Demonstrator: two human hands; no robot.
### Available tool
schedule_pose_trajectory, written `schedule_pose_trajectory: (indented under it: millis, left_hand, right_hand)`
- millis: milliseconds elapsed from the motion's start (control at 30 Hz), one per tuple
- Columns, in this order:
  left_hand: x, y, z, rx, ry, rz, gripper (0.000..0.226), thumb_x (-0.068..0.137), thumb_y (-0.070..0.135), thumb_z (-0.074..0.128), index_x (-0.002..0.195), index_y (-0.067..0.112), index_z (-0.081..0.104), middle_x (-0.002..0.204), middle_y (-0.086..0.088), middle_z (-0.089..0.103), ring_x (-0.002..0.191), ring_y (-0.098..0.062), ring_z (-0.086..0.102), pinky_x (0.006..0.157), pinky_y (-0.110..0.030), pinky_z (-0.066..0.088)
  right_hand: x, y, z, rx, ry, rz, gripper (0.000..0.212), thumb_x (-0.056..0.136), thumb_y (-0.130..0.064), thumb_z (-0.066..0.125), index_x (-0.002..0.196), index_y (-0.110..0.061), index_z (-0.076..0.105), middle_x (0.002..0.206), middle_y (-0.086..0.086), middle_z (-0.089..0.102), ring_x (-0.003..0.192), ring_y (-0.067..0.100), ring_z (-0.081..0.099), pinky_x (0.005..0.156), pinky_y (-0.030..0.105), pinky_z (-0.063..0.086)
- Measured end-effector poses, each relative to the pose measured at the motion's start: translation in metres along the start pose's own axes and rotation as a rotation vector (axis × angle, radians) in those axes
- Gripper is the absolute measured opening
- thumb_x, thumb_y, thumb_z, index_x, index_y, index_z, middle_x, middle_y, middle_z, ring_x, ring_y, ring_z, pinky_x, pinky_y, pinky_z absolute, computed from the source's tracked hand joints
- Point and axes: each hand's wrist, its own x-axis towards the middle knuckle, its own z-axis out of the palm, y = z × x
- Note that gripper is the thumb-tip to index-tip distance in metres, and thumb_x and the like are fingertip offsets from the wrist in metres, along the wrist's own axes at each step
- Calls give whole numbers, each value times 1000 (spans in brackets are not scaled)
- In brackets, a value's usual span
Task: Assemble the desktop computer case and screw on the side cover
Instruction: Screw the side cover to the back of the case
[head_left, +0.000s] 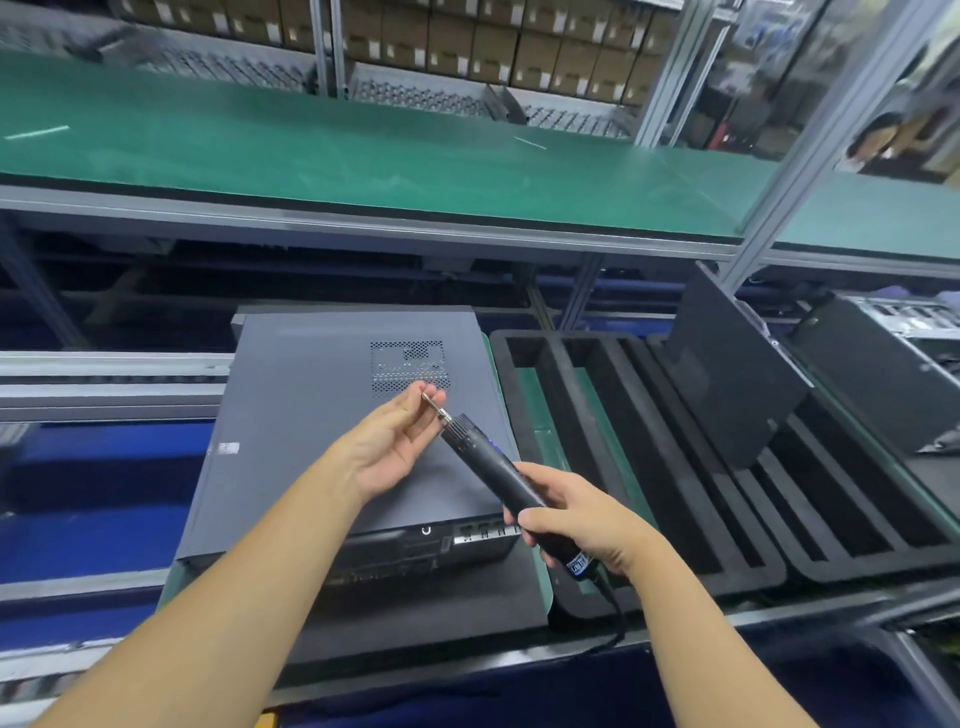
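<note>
The right hand (576, 525) is clamped round the electric screwdriver (491, 467), tilted up so the left hand (389, 447) can pinch its bit (434, 406), probably seating a screw, over the computer case (415, 553) lying flat, side cover (311, 395) upward.

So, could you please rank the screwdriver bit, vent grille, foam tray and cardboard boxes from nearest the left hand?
1. Screwdriver bit, held in the left hand.
2. Vent grille, just beyond.
3. Foam tray, rightward.
4. Cardboard boxes, far back.

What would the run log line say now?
left hand: pinches bit | right hand: grips electric screwdriver | computer case: lying flat
</note>
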Motion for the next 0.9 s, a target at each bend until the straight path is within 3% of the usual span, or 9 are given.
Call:
schedule_pose_trajectory:
  millis: [167, 400, 567, 900]
  left_hand:
    - [-6, 2, -4, 14, -44, -7, 17, 78, 11, 63, 94, 6, 68, 91, -5, 75, 88, -14, 74, 66, -27, 60]
    - [-9, 1, -4, 135, -53, 3, 15, 77, 16, 64, 73, 8, 77, 83, -6, 75, 81, -12, 74, 65, -25, 60]
    - [-11, 3, -8, 243, -60, 8, 15, 79, 16, 67, 87, 4, 70, 84, -5, 74, 85, -13, 74, 68, -24, 59]
    - [-16, -13, 23, 350, 9, -45, 9, 95, 15, 62, 94, 8, 68, 86, -1, 74, 80, -11, 74, 65, -18, 58]
  right_hand:
    - [-2, 0, 5, 0, 1, 3, 60, 82, -15, 64, 141, -28, 54, 101, 8, 67, 78, 19, 61, 59, 35, 53]
    - [-10, -2, 7, -55, -10, -8, 61, 83, -24, 65, 141, -37, 53, 98, 12, 61, 79, 20, 60, 58, 32, 53]
    - [-15, 3, 12, -35, 0, -11, 63, 88, -26, 67, 144, -47, 48, 97, 11, 61, 81, 19, 61, 61, 33, 54]
    - [-29, 32, 38, 92, 161, -35, 65, 87, -34, 72, 143, -54, 45, 114, 26, 61, 83, 22, 62, 68, 40, 56]
